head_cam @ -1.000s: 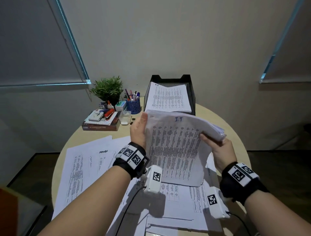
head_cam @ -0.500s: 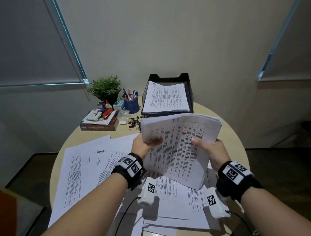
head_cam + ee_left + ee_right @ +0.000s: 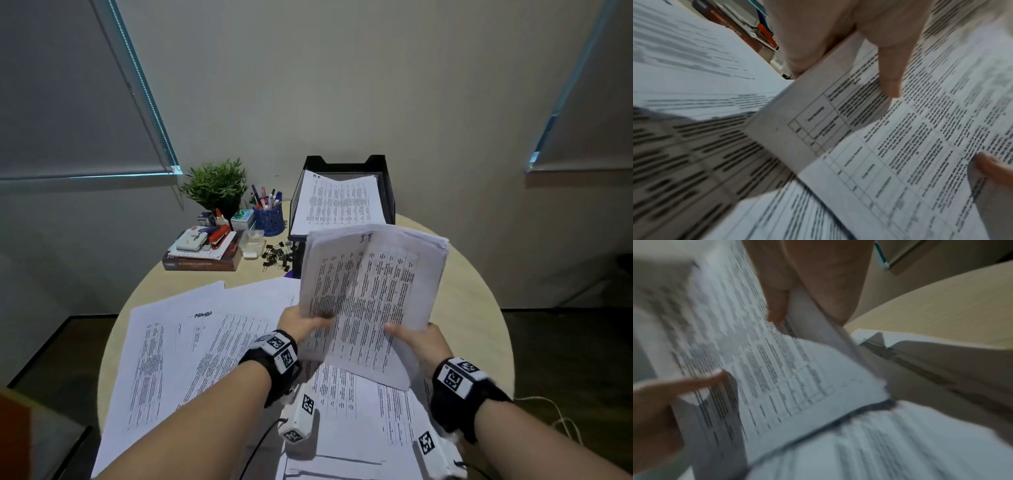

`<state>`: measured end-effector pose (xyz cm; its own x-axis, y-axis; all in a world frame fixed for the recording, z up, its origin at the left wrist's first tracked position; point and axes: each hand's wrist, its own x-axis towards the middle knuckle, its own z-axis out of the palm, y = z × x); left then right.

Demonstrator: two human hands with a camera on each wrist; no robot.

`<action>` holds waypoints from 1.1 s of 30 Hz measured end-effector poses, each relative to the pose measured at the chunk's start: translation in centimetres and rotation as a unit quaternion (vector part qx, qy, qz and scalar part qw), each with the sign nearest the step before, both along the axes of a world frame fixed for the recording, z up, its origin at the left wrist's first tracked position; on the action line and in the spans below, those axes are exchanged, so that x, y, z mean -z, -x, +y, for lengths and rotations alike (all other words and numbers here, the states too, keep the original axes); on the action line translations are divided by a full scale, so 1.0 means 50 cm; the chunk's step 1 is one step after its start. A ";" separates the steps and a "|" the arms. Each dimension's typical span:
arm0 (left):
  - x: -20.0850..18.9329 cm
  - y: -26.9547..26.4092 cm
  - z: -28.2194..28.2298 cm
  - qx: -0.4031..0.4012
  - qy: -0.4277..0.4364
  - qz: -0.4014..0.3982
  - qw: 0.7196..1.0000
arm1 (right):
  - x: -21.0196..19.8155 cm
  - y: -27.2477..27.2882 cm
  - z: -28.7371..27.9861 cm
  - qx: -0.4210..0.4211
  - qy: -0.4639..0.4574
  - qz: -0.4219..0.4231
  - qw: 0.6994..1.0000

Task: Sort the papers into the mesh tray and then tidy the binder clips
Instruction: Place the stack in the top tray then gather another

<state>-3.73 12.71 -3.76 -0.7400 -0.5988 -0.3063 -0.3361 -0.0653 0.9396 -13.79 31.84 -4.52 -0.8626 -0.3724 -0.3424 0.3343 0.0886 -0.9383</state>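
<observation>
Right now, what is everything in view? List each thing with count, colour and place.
held paper stack: one, white, printed, above table centre
loose papers: several, white, spread on table
mesh tray: one, black, table's far edge, a sheet inside
binder clips: a scatter, black, left of tray
pen cup: one, blue, left of tray
plant: one, green, far left
book: one, dark red, under stationery
table: one, round, beige
left hand: grips stack
right hand: grips stack
</observation>
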 end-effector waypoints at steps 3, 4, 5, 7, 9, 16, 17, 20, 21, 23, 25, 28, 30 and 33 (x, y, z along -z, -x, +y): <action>-0.010 0.018 -0.010 -0.002 0.023 -0.004 1.000 | -0.015 0.020 -0.019 0.009 0.009 0.014 1.000; -0.020 0.024 -0.015 0.006 0.031 -0.006 0.999 | -0.026 0.029 -0.026 0.014 0.022 0.012 1.000; -0.028 0.029 -0.023 0.014 0.040 -0.004 0.999 | -0.041 0.038 -0.033 0.024 0.043 0.007 0.999; -0.048 0.028 -0.036 0.053 0.040 -0.024 0.998 | -0.067 0.062 -0.043 0.034 0.067 0.005 0.997; -0.062 0.016 -0.049 0.122 0.000 -0.059 0.991 | -0.095 0.088 -0.049 0.033 0.075 0.016 0.996; -0.106 0.037 -0.099 0.111 -0.182 -0.019 0.977 | -0.199 0.163 -0.100 -0.039 0.122 -0.024 0.991; -0.113 0.050 -0.111 0.083 -0.182 -0.006 0.980 | -0.218 0.170 -0.112 -0.051 0.125 -0.021 0.991; -0.137 0.095 -0.147 0.028 -0.181 0.022 0.983 | -0.266 0.183 -0.135 -0.128 0.113 -0.027 0.985; -0.145 0.111 -0.159 0.012 -0.182 0.027 0.983 | -0.275 0.188 -0.140 -0.161 0.105 -0.040 0.981; -0.163 0.142 -0.185 -0.020 -0.184 0.029 0.982 | -0.285 0.200 -0.153 -0.218 0.078 -0.060 0.971; -0.180 0.175 -0.208 -0.022 -0.173 0.037 0.984 | -0.288 0.219 -0.175 -0.228 0.040 -0.052 0.971; -0.200 0.226 -0.239 -0.020 -0.138 0.054 0.989 | -0.283 0.260 -0.220 -0.168 0.056 -0.043 0.983; -0.197 0.268 -0.272 -0.033 -0.127 0.055 0.990 | -0.266 0.288 -0.251 -0.135 0.073 -0.049 0.987; -0.177 0.314 -0.309 -0.056 -0.113 0.017 0.992 | -0.228 0.319 -0.290 -0.082 0.061 -0.060 0.993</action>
